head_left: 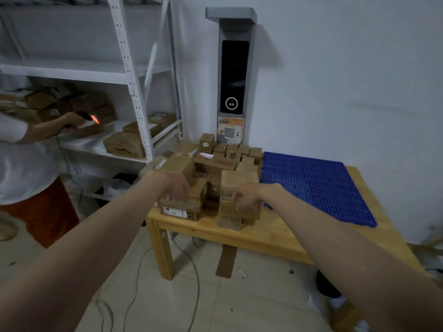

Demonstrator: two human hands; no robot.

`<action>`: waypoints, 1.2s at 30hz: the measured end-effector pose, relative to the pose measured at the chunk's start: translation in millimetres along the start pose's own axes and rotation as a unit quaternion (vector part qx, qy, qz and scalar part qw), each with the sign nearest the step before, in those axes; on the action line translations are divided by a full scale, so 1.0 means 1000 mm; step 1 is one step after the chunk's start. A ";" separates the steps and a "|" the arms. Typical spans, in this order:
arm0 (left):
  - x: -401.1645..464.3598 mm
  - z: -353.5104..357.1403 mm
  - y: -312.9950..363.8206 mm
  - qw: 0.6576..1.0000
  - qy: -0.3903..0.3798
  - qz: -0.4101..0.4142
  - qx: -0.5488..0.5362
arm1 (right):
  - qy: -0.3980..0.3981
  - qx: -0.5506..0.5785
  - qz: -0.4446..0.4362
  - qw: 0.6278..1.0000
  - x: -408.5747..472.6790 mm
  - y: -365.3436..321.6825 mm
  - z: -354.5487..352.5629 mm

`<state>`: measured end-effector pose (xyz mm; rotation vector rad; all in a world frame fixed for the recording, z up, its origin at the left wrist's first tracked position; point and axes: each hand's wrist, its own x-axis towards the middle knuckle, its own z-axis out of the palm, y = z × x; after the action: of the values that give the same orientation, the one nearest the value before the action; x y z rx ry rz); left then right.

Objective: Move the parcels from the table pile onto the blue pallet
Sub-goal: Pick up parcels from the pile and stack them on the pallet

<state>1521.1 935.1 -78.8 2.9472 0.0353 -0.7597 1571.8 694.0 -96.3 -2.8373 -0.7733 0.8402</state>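
Wooden counter (282,232) against a pale wall, stacked at left with blocky brown cardboard parcels (215,173) beside a bare, perforated blue plastic pallet (318,185) (nothing moved over yet, whole pile left), left hand (177,188) and right hand (245,196) reaching in, each grip loosely curled and holding nothing.

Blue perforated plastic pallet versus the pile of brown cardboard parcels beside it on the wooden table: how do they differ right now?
The blue perforated plastic pallet lies flat and low, while the pile of brown cardboard parcels is stacked unevenly, several boxes high. The pallet carries no parcels; the pile holds them all. The pallet fills the table's right part; the pile sits left of it, where the left hand and right hand reach. Both rest on the wooden table.
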 end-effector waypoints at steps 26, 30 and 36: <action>0.309 -0.052 0.005 0.993 -0.119 0.019 0.012 | -0.039 0.047 0.225 0.972 0.192 0.149 -0.066; 0.331 -0.049 0.014 0.987 -0.162 0.021 0.003 | -0.083 0.106 0.219 0.966 0.217 0.158 -0.060; 0.357 -0.029 0.013 0.975 -0.214 0.051 -0.007 | -0.104 0.146 0.229 0.957 0.234 0.163 -0.057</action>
<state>1848.8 924.8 -224.9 2.6784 -0.1401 -1.3480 1843.4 671.2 -197.8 -2.7135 0.0188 1.2079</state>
